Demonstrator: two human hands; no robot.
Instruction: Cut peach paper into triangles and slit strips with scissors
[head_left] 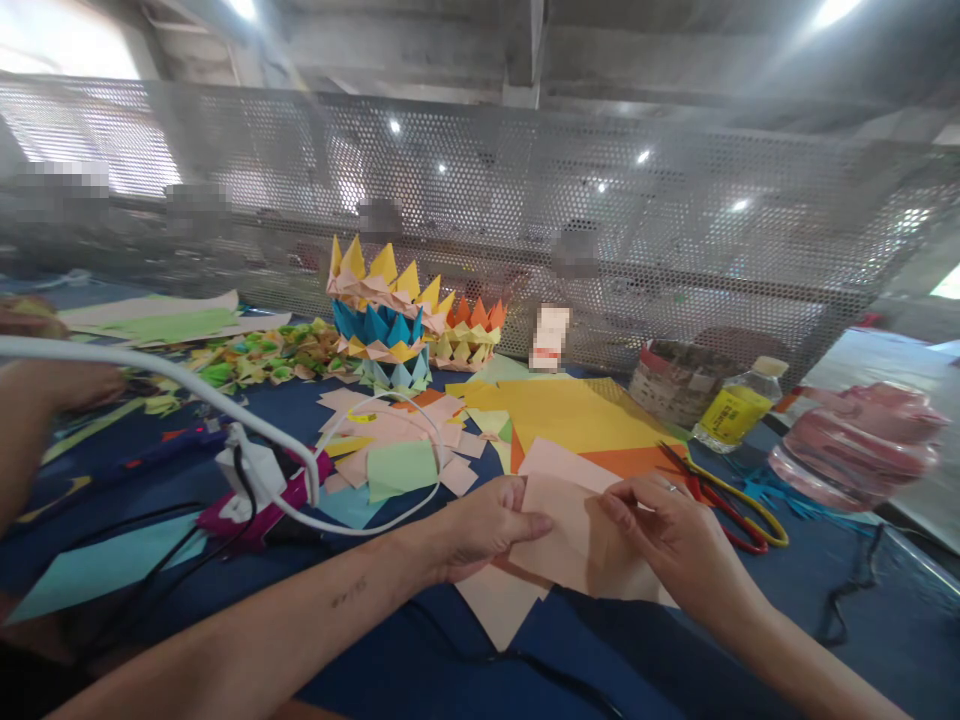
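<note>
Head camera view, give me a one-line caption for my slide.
Left hand and right hand hold a peach paper sheet at a blue table, with scissors and folded paper crowns nearby.

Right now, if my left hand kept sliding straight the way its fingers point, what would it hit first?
Your left hand points rightward along the peach paper it pinches, so it would probably meet your right hand first, which grips the same sheet. Depth between them is unclear.
</note>
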